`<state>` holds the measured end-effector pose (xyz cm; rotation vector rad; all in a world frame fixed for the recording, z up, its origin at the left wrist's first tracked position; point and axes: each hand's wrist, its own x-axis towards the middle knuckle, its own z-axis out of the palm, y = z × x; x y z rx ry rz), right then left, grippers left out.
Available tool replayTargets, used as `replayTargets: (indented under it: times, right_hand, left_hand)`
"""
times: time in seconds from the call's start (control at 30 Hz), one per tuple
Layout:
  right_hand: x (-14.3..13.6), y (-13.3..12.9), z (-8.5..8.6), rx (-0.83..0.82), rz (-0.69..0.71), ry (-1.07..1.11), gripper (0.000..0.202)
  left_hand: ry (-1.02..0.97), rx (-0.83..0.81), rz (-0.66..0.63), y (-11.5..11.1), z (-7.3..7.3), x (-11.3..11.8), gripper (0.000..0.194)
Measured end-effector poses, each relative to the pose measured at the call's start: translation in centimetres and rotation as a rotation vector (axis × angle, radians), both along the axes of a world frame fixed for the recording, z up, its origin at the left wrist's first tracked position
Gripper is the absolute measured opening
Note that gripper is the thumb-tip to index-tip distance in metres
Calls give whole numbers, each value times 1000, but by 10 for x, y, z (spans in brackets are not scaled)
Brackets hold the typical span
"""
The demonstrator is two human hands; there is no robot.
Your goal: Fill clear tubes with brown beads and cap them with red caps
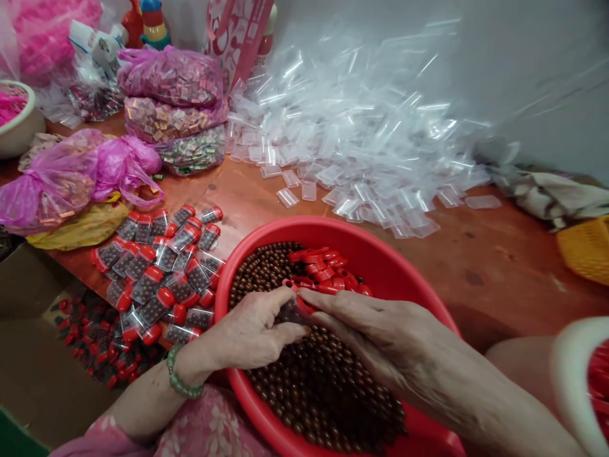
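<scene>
Over a red basin (399, 266) of brown beads (328, 381), my two hands meet. My left hand (259, 327), with a green bead bracelet (178, 374) at its wrist, pinches a small clear case (288, 312) between thumb and index finger. The fingers of my right hand (375, 330) press a red cap (304, 304) at the end of that case. Loose red caps (328, 266) lie on the beads at the far side of the basin. Left of the basin is a heap of bead-filled cases with red caps (162, 279).
Clear empty cases (352, 146) are piled along the wall. Pink bags (176, 82) of small pieces stand at the back left. A cardboard box (28, 330) holds more filled cases at lower left. A white tub (571, 374) and yellow basket (585, 251) are right.
</scene>
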<state>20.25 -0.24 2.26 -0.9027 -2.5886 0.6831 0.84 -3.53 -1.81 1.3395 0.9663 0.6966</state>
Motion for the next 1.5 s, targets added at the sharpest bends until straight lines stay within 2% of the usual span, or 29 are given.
replayTargets:
  times: [0.33,0.5,0.63,0.77,0.83,1.13,1.27,1.37,1.5]
  right_hand:
    - [15,8,21,-153,42,3,23]
    - [10,12,25,-35,-22,165,22]
    - [1,9,18,-1,-112,253,27]
    - [-6,0,1,44,-279,307,27]
    - [-10,-5,-7,99,-317,319,27]
    - [-29,-13,-20,215,-325,303,22]
    - [-25,-14,-23,305,-231,228,31]
    - [-24,-15,-25,328,-173,175,39]
    - [-25,-16,-26,373,-152,110,45]
  left_hand:
    - [-20,-20,-22,0,-1,-1,13]
    - [-56,-33,-6,0,-2,-1,12]
    - [-145,-99,25,1,0,-1,11]
    - [-295,-209,84,2,1,0,13]
    - [-363,-264,89,2,2,-1,16]
    - [-494,-327,93,3,0,0,20]
    - [-535,-307,131,4,-3,1,21]
    - [-503,-255,151,4,-4,1,15]
    - [-417,-279,161,2,-2,0,10]
